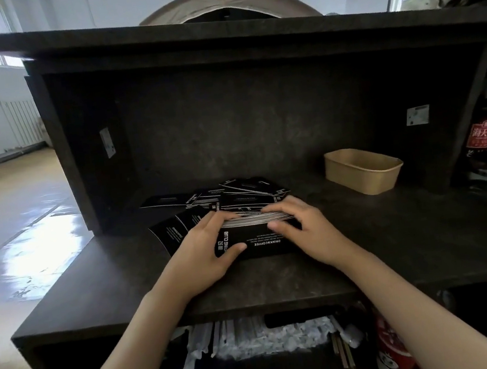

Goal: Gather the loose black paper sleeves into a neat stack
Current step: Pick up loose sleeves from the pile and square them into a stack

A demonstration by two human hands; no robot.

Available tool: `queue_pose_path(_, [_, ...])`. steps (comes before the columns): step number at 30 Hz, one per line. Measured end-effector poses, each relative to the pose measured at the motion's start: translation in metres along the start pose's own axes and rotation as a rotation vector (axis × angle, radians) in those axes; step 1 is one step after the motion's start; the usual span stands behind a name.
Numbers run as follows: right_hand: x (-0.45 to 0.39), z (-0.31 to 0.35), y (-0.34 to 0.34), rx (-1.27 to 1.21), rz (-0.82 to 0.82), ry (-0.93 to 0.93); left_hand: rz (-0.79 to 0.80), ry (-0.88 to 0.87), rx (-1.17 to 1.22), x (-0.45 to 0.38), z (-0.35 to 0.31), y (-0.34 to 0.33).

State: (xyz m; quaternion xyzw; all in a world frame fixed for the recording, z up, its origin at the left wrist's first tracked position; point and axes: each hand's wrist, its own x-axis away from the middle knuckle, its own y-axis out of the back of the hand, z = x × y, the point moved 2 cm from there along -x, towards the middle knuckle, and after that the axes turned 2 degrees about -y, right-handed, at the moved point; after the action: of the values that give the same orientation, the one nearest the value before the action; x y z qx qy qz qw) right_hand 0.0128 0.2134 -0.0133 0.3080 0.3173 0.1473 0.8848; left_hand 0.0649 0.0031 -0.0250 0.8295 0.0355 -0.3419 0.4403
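A stack of black paper sleeves (258, 240) with white print stands on edge on the dark counter (394, 227), its white edges facing up. My left hand (204, 250) grips the stack's left end, thumb on the near face. My right hand (306, 231) grips the right end, fingers over the top edges. Behind the stack, several loose black sleeves (237, 195) lie scattered and overlapping. One more loose sleeve (171, 233) lies partly under my left hand.
A tan paper tray (363, 174) sits at the back right of the counter. A dark shelf roofs the counter, with walls at left and right. A bottle with a red label (481, 136) stands far right. Wrapped straws (255, 339) fill the shelf below the counter.
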Motion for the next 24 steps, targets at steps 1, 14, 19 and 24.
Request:
queue_pose_path(1, [0.002,0.000,-0.003,0.044,0.048,-0.015,0.008,-0.002,0.002,0.000,0.000,-0.001])
queue_pose_path(14, [0.009,-0.004,0.007,0.018,-0.118,-0.150,-0.452,0.684,-0.193,0.013,0.028,0.024])
queue_pose_path(19, [0.009,-0.011,0.011,0.024,-0.203,-0.255,-0.038,0.740,-0.413,0.012,0.036,0.011])
queue_pose_path(24, [0.008,-0.012,0.010,0.028,-0.187,-0.285,-0.047,0.671,-0.392,0.012,0.036,0.010])
